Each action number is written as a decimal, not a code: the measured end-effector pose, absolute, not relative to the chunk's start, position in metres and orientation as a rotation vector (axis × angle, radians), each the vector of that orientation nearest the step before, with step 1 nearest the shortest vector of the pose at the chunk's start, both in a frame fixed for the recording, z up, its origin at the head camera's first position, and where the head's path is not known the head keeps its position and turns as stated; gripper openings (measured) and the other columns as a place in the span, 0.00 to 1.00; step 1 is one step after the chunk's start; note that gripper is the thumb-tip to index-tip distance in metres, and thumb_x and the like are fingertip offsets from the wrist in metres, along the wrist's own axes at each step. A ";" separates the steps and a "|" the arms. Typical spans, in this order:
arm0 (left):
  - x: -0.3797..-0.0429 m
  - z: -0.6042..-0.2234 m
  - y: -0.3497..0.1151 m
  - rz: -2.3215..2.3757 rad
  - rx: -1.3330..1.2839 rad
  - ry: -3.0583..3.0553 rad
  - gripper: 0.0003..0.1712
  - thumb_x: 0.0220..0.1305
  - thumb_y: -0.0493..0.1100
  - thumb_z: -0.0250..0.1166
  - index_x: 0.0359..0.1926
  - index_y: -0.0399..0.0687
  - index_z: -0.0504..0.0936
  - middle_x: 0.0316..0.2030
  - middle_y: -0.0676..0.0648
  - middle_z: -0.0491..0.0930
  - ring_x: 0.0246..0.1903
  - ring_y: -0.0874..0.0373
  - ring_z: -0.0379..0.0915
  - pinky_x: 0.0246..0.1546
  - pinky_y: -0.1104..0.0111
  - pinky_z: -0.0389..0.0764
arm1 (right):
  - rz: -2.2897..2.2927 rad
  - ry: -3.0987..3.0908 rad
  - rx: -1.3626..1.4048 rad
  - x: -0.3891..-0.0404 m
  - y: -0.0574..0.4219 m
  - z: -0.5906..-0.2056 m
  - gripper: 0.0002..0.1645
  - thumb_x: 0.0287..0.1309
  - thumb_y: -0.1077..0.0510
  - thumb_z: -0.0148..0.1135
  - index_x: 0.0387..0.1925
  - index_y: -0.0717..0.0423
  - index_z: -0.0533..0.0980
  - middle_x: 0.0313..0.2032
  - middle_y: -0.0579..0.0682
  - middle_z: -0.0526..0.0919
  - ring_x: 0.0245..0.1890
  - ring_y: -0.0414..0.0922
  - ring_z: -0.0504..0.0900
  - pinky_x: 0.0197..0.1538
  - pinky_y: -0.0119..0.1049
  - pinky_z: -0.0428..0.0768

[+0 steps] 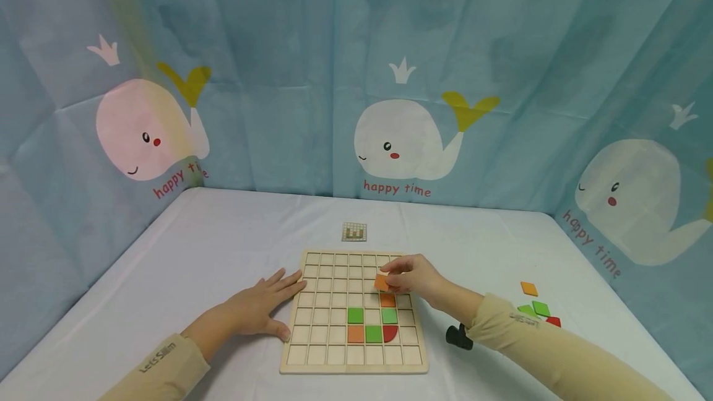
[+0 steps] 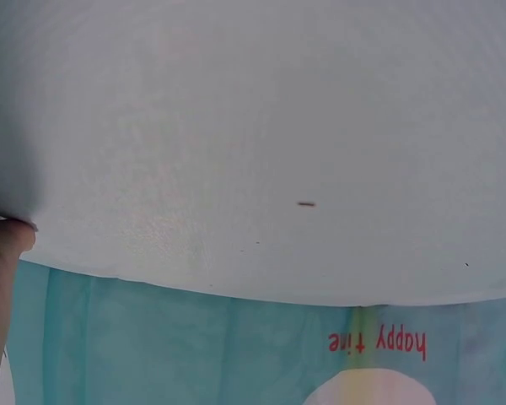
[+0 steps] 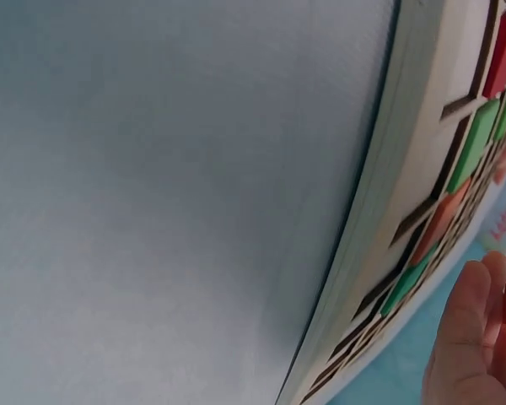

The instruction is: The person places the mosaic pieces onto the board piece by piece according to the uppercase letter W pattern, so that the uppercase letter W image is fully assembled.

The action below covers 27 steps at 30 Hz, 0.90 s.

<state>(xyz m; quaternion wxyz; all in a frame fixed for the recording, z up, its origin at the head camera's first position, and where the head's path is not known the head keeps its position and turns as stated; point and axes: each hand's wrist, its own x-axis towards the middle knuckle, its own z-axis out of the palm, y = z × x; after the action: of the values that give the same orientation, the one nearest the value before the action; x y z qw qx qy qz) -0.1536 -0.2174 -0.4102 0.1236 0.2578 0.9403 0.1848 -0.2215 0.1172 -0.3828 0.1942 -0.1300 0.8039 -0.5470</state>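
A wooden grid board [image 1: 320, 354] lies on the white-covered table. My left hand [image 1: 259, 305] rests along its left edge, fingers spread; only part of that hand [image 2: 2, 261] shows in the left wrist view. Above the board's upper right cells, my right hand [image 1: 414, 277] pinches an orange square tile [image 1: 381, 283], also seen at the edge of the right wrist view. Below it an orange tile [image 1: 387, 300] sits in a cell, then a green tile [image 1: 388, 315] and a red quarter-round tile [image 1: 390, 333]. Further left are green tiles [image 1: 355, 315] and an orange tile [image 1: 355, 334].
A small pattern card [image 1: 354, 232] lies behind the board. Loose tiles lie to the right: an orange one [image 1: 529, 289], green ones [image 1: 541, 308] and a red one [image 1: 553, 322]. A black object [image 1: 459, 337] is beside my right forearm. A blue whale-print curtain [image 1: 278, 79] hangs behind.
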 end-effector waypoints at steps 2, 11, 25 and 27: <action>-0.154 -0.410 -0.218 0.539 0.747 2.742 0.60 0.47 0.70 0.64 0.74 0.43 0.56 0.75 0.41 0.48 0.72 0.34 0.39 0.65 0.37 0.49 | -1.536 2.246 -0.375 -0.221 0.115 -0.383 0.14 0.61 0.69 0.61 0.49 0.73 0.78 0.35 0.53 0.83 0.34 0.47 0.85 0.42 0.42 0.85; -0.154 -0.411 -0.219 0.520 0.729 2.745 0.60 0.48 0.70 0.64 0.75 0.44 0.56 0.75 0.43 0.48 0.72 0.36 0.39 0.66 0.38 0.50 | -1.490 2.241 -0.463 -0.218 0.105 -0.388 0.12 0.61 0.68 0.62 0.46 0.71 0.79 0.29 0.49 0.82 0.30 0.43 0.83 0.37 0.38 0.84; -0.153 -0.410 -0.218 0.531 0.744 2.747 0.60 0.48 0.71 0.63 0.75 0.44 0.56 0.75 0.42 0.48 0.72 0.35 0.39 0.66 0.38 0.50 | -1.405 2.313 -0.555 -0.217 0.086 -0.396 0.11 0.55 0.70 0.67 0.41 0.70 0.81 0.27 0.47 0.81 0.29 0.39 0.79 0.37 0.33 0.81; -0.153 -0.411 -0.218 0.535 0.747 2.745 0.60 0.48 0.71 0.63 0.75 0.44 0.56 0.75 0.42 0.48 0.72 0.35 0.39 0.66 0.38 0.50 | -1.408 2.310 -0.554 -0.217 0.083 -0.397 0.10 0.54 0.71 0.67 0.41 0.70 0.81 0.26 0.47 0.81 0.29 0.39 0.79 0.38 0.34 0.82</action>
<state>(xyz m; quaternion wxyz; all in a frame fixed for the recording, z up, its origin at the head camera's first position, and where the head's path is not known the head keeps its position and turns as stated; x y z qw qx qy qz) -0.1529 -0.2179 -0.4111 0.1232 0.2561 0.9411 0.1834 -0.2168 0.0828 -0.3975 0.1891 -0.1970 0.8214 -0.5008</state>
